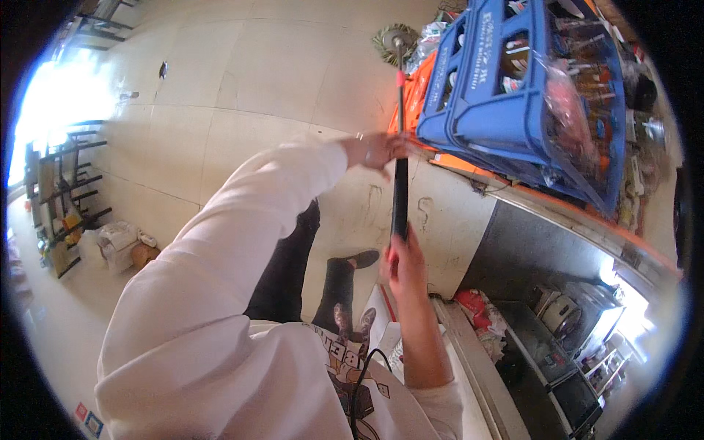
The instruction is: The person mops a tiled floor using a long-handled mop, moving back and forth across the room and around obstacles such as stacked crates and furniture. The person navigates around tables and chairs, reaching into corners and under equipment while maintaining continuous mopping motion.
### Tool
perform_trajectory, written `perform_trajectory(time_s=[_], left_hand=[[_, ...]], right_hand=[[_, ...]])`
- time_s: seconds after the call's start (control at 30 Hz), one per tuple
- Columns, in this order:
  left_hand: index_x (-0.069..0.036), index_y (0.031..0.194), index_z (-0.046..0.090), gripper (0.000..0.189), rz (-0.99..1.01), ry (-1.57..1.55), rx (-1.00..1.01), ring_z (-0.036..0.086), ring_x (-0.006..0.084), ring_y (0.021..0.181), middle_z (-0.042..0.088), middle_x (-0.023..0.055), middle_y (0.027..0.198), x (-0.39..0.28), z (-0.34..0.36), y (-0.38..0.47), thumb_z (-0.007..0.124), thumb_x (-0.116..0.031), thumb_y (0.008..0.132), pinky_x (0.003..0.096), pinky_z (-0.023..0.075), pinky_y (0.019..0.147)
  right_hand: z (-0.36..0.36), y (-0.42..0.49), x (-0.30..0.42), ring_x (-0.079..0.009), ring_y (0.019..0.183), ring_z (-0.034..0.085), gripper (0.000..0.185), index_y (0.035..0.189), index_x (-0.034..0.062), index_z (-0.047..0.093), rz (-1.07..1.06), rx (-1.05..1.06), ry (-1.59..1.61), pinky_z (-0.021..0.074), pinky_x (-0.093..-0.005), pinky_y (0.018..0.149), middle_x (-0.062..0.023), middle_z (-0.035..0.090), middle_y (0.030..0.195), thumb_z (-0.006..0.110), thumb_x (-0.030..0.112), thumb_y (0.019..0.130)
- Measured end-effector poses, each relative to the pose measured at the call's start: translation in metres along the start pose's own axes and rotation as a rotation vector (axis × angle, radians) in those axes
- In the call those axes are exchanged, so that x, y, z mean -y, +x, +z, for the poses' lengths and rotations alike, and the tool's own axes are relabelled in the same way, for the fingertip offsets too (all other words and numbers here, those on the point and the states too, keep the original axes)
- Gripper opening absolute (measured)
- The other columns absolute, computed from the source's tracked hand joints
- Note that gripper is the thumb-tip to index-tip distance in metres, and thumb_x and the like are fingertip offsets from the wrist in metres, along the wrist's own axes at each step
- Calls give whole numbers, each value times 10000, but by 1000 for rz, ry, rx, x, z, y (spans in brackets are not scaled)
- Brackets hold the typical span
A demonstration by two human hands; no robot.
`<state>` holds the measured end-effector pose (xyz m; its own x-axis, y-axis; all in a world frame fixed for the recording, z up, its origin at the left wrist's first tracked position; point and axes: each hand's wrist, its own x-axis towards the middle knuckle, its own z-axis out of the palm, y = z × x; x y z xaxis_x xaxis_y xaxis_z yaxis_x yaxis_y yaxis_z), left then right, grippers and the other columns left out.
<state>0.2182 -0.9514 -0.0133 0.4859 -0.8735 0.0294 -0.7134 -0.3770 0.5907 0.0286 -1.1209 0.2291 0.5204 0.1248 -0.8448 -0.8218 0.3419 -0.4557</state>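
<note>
A long-handled spin mop runs upright through the middle of the view, its black grip [400, 192] nearest me. At the far end, its round head with a fringe of strands [397, 43] rests on the tiled floor. My left hand [379, 151] reaches across from the left and closes around the shaft just above the black grip. Lower down, my right hand [406, 264] is wrapped around the end of the handle, where a bit of red shows. Just right of the shaft stands a blue plastic crate [489, 121] holding bottles.
Orange crates [421, 82] sit beside and beneath the blue one. A dark metal rack [66, 187] stands at the left, with white plastic bags [115, 242] by its foot. At lower right is a counter edge [473, 368] with a red cloth [474, 308] beyond it.
</note>
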Motion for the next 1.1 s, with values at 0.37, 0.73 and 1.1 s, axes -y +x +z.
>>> perform_trajectory(time_s=[0.37,0.73,1.1], left_hand=[[-127,1132,584,449,130,-113,35,464,281,1226,554,84,1151,-327,69,-51,707,-254,720,583,187,1149],[-125,848,584,151,-313,128,79,581,303,993,591,85,910,-159,80,-26,624,-89,706,437,479,856],[-121,808,671,167,-73,-241,413,673,365,759,677,130,755,-472,182,77,667,-283,765,487,534,656]], right_hand=[[-115,-296,-37,-104,413,413,692,1500,156,340,456,-267,-152,309,-264,370,-40,525,638,590,8,872],[-120,-146,-64,-436,839,641,596,1438,174,390,-363,-126,-1216,510,-502,734,-219,659,990,616,283,897],[-281,-407,-72,-319,909,689,566,1350,166,544,-38,-411,-1257,535,-401,774,-154,705,1019,707,117,811]])
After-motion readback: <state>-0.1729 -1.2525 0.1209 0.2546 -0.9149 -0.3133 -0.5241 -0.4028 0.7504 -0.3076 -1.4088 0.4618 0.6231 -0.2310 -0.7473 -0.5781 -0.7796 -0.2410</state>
